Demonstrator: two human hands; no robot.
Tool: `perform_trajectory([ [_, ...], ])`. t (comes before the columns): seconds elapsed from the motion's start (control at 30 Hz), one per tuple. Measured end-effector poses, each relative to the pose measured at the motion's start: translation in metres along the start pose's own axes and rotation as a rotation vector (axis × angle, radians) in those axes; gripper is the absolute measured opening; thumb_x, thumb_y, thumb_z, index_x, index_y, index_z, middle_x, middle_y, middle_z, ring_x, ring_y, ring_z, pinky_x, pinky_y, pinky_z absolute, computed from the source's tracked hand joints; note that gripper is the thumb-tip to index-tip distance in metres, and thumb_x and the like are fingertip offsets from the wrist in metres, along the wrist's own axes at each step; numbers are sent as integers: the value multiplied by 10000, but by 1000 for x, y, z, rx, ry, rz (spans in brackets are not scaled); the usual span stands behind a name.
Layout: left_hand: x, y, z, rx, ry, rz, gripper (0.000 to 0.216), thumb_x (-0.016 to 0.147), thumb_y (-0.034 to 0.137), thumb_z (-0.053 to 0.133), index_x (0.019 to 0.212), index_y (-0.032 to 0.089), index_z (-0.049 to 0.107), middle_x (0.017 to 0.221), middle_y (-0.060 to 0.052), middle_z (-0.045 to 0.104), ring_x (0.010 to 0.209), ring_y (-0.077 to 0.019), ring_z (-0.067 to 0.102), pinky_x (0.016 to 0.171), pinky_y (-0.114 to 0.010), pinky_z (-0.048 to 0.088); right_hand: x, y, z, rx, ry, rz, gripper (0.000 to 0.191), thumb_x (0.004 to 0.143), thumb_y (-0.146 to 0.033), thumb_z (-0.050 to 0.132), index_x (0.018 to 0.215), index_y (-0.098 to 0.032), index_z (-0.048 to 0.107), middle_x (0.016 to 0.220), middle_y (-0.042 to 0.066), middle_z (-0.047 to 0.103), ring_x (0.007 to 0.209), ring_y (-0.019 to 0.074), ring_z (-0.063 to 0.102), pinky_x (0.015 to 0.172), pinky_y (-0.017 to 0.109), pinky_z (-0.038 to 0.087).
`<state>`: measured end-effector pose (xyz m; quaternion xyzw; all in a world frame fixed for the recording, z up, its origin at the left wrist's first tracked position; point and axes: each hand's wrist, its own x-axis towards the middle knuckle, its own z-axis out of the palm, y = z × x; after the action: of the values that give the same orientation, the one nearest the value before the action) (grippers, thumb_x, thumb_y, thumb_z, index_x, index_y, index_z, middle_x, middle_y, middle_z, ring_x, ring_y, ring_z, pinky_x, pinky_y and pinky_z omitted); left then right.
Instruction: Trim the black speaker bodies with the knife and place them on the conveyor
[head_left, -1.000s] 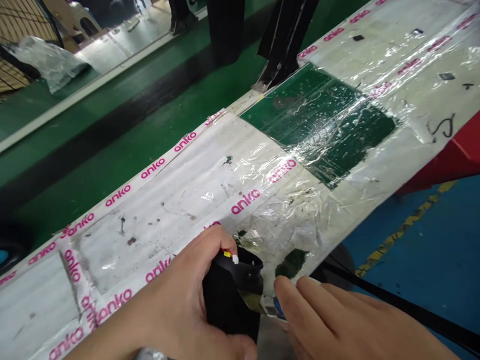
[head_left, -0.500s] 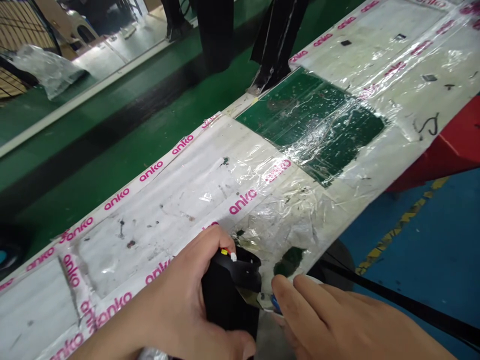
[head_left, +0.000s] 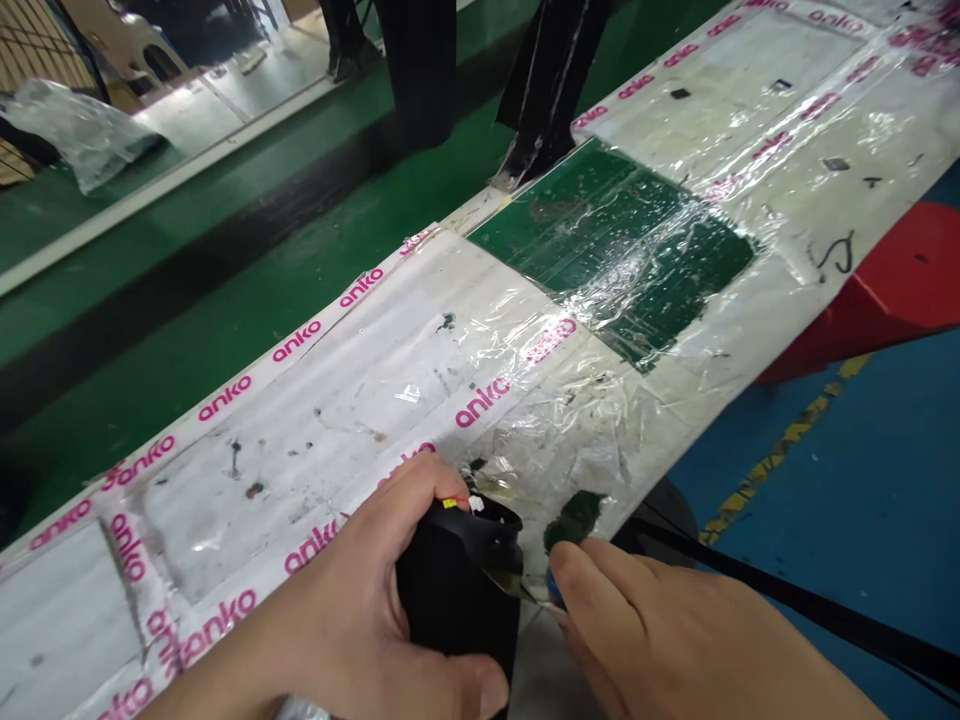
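Observation:
My left hand (head_left: 375,590) is wrapped round a black casing (head_left: 457,600) with a curved, hollow upper end. Out of that end, by my forefinger, come a small white connector (head_left: 476,503), a short red wire and a yellow tag (head_left: 450,503). My right hand (head_left: 637,620) is closed on a tool with a blue part (head_left: 555,588), mostly hidden by the fingers. A thin metal piece (head_left: 510,583) lies against the casing's right side, between the hands; whether it belongs to the tool I cannot tell.
Below the hands runs a long white ledge (head_left: 300,470) covered with clear film and pink-lettered tape, with a green patch (head_left: 615,250). Beyond it lies a green surface (head_left: 300,230) with black uprights (head_left: 547,90). A plastic bag (head_left: 82,130) sits far left; a red object (head_left: 885,270) stands right.
The white connector has tilted slightly up and right. My right hand has turned a little, and the flat metal tip beside its fingers is now less visible. The view has shifted slightly.

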<state>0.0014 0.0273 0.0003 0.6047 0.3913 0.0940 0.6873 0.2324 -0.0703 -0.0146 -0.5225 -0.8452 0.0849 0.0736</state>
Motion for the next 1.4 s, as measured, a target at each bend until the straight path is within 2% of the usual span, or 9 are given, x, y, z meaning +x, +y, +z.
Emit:
perform_trajectory([
  [0.17,3,0,3,2,36,72,551,622,209,864,1029,275,499,943,23,525,801,-170,479,677,-271,424,6,-3,-1,113,56,46,330,737,1,442,916,-274,399,612,-55,532,382,161,517,403,343,273],
  [0.33,4,-1,5,3,34,138,527,698,209,830,1084,294,482,873,47,512,723,-139,477,600,-232,399,18,13,-17,123,-69,-41,260,813,-76,545,893,-280,404,557,-68,525,340,185,497,412,353,135],
  [0.57,-4,-4,4,-14,55,121,563,722,228,833,1122,305,444,810,68,524,645,-123,489,556,-222,396,0,31,-34,193,203,50,151,1088,-182,347,1088,-221,492,701,-31,633,507,152,640,450,298,395],
  [0.7,-2,0,8,36,126,123,526,682,216,844,1056,284,481,909,40,542,771,-153,510,642,-245,436,-1,13,-25,189,165,21,201,1064,-164,327,1142,-205,508,720,-23,647,499,165,644,420,316,402],
  [0.8,-2,2,9,30,90,113,519,694,179,821,1067,285,477,908,47,555,759,-145,498,652,-249,443,3,4,-16,154,141,-16,240,1001,-142,337,1148,-204,515,720,-16,642,472,188,622,375,342,350],
  [0.9,-2,3,9,1,61,70,527,698,158,806,1083,284,467,884,53,569,715,-135,505,613,-242,434,8,4,-10,130,57,-21,256,939,-101,376,1114,-216,523,693,-35,606,448,186,602,375,346,327],
  [1.03,-3,5,9,-6,60,28,501,687,163,806,1048,277,479,843,66,543,672,-118,477,583,-232,416,10,6,-10,123,64,-24,237,916,-100,384,1064,-239,507,676,-42,582,432,187,585,377,355,298],
  [1.27,-3,6,7,53,88,27,515,653,185,826,1026,281,484,868,54,542,697,-132,496,576,-235,413,8,3,-11,120,3,-10,271,919,-80,391,1125,-215,504,717,-32,614,483,178,624,402,335,352],
  [1.4,-2,6,8,114,116,39,518,641,197,823,1018,283,478,874,44,540,734,-156,497,585,-248,416,13,4,-15,116,21,-20,216,881,-82,401,989,-257,469,647,-40,566,407,184,575,359,340,263],
])
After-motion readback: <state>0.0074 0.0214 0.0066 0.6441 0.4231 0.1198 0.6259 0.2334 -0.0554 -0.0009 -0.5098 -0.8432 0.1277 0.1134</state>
